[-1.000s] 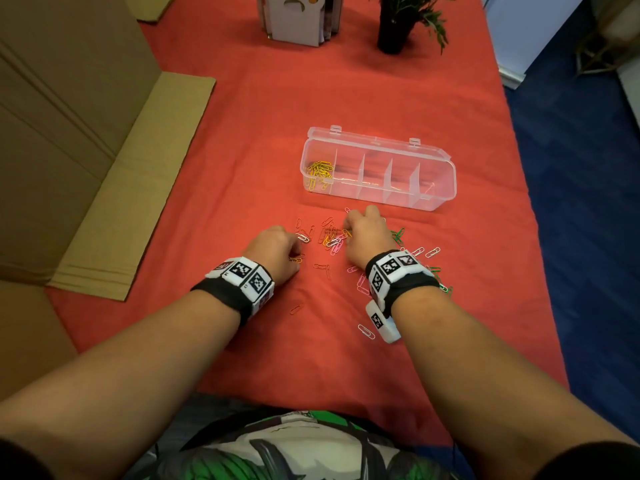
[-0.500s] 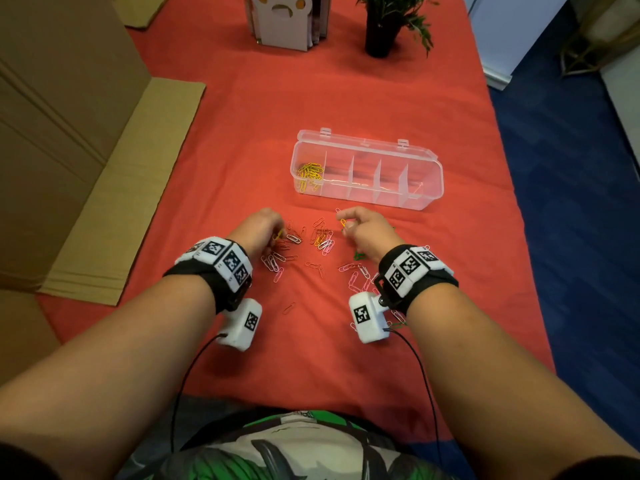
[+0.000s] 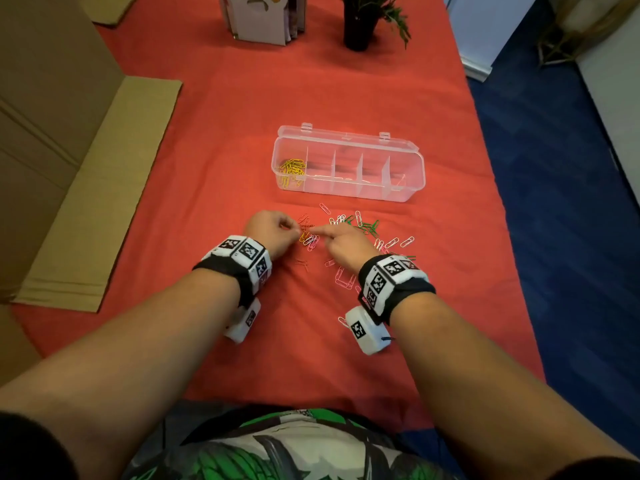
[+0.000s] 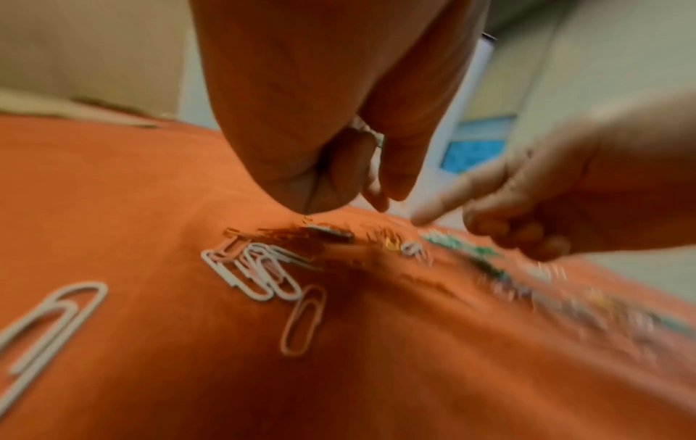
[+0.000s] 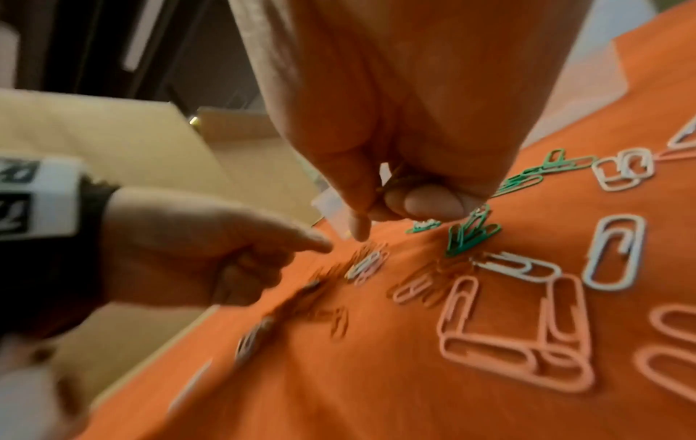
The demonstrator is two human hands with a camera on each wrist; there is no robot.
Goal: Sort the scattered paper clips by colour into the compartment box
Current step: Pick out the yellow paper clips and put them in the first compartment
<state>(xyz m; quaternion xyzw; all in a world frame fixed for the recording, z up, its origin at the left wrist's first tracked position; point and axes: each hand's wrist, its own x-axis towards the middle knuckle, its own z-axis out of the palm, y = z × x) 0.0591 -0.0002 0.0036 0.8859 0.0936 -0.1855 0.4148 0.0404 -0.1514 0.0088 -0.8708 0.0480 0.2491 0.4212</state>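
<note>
A clear compartment box (image 3: 347, 192) stands open on the red cloth, with yellow clips (image 3: 292, 168) in its leftmost compartment. In front of it lie scattered clips: green (image 3: 367, 226), white (image 3: 394, 242), pink (image 3: 343, 280) and orange (image 3: 304, 235). My left hand (image 3: 294, 230) is curled, thumb and forefinger (image 4: 384, 199) tipped down over the orange clips, with a clip showing in its fist. My right hand (image 3: 329, 235) stretches its forefinger toward the same clips; its other fingers (image 5: 425, 205) curl round thin clips in the palm.
Flat cardboard (image 3: 97, 188) covers the table's left side. A black plant pot (image 3: 356, 26) and a white card stand (image 3: 263, 19) are at the far end. The cloth's right edge drops to blue carpet (image 3: 554, 202). More pink clips (image 5: 489, 342) lie near my right wrist.
Both hands have drawn together over the orange clips. The right forefinger now points left toward the left hand's fingertips, and green clips show to the right of the right hand.
</note>
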